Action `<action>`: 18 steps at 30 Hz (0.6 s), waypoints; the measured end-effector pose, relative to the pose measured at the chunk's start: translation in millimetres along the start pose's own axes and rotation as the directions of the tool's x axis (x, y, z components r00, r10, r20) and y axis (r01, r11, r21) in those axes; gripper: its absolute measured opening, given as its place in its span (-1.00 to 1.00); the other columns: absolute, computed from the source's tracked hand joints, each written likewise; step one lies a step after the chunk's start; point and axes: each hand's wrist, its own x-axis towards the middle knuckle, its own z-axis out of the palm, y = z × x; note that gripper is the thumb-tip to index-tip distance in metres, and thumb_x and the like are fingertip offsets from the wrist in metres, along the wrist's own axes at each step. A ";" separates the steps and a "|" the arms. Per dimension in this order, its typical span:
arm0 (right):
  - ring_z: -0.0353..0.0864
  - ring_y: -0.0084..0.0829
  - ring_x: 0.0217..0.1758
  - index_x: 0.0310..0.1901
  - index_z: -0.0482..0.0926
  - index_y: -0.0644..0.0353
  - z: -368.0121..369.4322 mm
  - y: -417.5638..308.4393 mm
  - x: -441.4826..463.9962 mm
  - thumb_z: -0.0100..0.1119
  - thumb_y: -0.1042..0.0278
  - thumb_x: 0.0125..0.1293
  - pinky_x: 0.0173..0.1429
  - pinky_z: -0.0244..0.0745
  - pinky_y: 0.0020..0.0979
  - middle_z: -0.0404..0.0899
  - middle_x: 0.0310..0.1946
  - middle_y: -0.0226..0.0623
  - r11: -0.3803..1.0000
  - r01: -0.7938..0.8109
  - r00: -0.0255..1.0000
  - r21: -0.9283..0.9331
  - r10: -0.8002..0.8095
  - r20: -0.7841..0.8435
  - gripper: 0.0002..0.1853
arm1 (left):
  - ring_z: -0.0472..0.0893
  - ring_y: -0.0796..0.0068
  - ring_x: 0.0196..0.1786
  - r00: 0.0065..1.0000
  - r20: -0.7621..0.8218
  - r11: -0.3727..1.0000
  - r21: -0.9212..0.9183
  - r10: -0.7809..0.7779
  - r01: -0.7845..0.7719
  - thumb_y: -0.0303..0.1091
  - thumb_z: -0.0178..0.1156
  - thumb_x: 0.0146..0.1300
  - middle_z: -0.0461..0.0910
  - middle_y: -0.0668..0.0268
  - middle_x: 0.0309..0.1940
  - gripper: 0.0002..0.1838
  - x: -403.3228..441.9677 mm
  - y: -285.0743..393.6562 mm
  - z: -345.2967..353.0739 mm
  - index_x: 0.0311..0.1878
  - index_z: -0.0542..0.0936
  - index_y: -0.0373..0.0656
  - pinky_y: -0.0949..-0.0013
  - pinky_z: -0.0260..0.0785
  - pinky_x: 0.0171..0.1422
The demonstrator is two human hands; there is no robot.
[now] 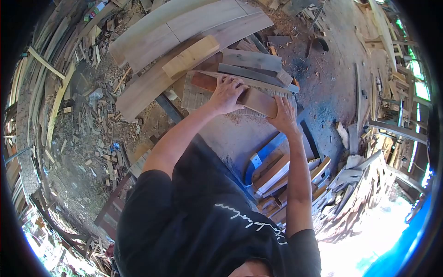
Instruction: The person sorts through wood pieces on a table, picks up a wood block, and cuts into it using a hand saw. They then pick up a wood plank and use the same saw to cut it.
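Note:
A brown wooden block (260, 102) lies across a rough grey board (190, 96) in front of me. My left hand (228, 94) curls over the block's left end, fingers bent and pressed to the wood. My right hand (284, 115) grips its right end with the fingers over the edge. From under my left hand a reddish wood piece (203, 81) sticks out to the left; whether it joins the block is hidden. Just beyond the hands are a dark metal-looking bar (251, 74) and a grey plank (251, 59).
Wide curved planks (152, 46) lie beyond the work, with a pale wood block (191, 56) on top. A blue metal frame (265, 154) and stacked wood pieces (277, 175) stand at my right. Wood scraps (99, 120) litter the ground at left.

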 end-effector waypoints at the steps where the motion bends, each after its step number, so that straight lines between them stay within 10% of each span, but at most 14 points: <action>1: 0.40 0.01 0.25 0.26 0.32 0.05 1.1 1.4 0.1 0.52 0.27 -0.13 0.31 0.27 0.01 0.44 0.10 -0.11 1.000 0.030 0.999 0.004 -0.030 -0.029 -0.15 | 0.30 0.21 0.32 1.000 0.003 1.000 -0.013 0.011 -0.011 0.03 0.57 -0.20 0.44 0.34 0.14 -0.25 0.0 -1.2 0.5 0.14 0.58 0.04 -0.07 -0.03 0.42; 12: 0.36 0.02 0.29 0.36 0.28 -0.04 -6.4 -2.9 -10.7 0.58 0.31 -0.19 0.30 0.29 0.01 0.37 0.18 -0.12 0.997 0.066 0.994 0.029 -0.063 -0.087 -0.02 | 0.30 0.19 0.31 0.990 -0.138 0.991 0.122 -0.036 0.053 -0.13 0.54 -0.10 0.39 0.27 0.18 -0.19 -23.9 9.8 -26.0 0.28 0.44 -0.02 -0.06 -0.01 0.42; 18: 0.27 -0.03 0.33 0.45 0.19 0.00 2.3 6.4 -66.2 0.61 0.29 -0.17 0.37 0.25 -0.05 0.34 0.20 -0.07 0.952 0.008 0.907 0.305 0.122 -0.404 0.08 | 0.36 0.08 0.26 0.960 -0.090 0.953 -0.176 -0.267 0.248 -0.16 0.40 0.12 0.39 0.18 0.16 -0.27 -72.1 29.7 -11.5 0.35 0.38 -0.09 0.00 0.14 0.38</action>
